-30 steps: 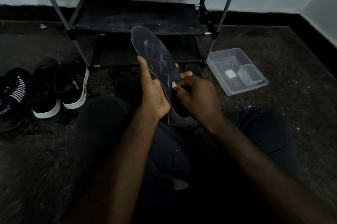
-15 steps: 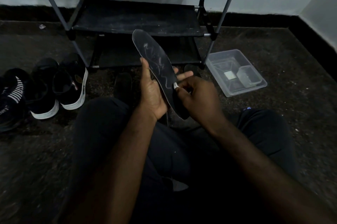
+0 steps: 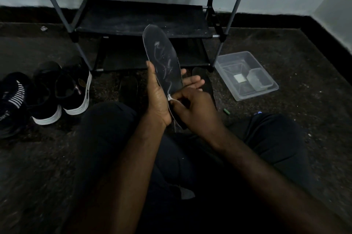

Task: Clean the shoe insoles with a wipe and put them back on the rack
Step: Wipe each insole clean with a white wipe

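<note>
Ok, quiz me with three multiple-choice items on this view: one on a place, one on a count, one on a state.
1. Where is the clear plastic tub?
A. on the floor right of the rack
B. on the rack's shelf
C. in the person's lap

2. How many insoles are held in the hands?
A. none
B. one
C. three

3. How does the held insole look?
A. spotless
B. folded in half
C. smeared with pale streaks

Answers: 1 A, it sits beside the rack's right legs; 2 B, the left hand grips it while the right hand works at its heel; 3 C, whitish marks show.
</note>
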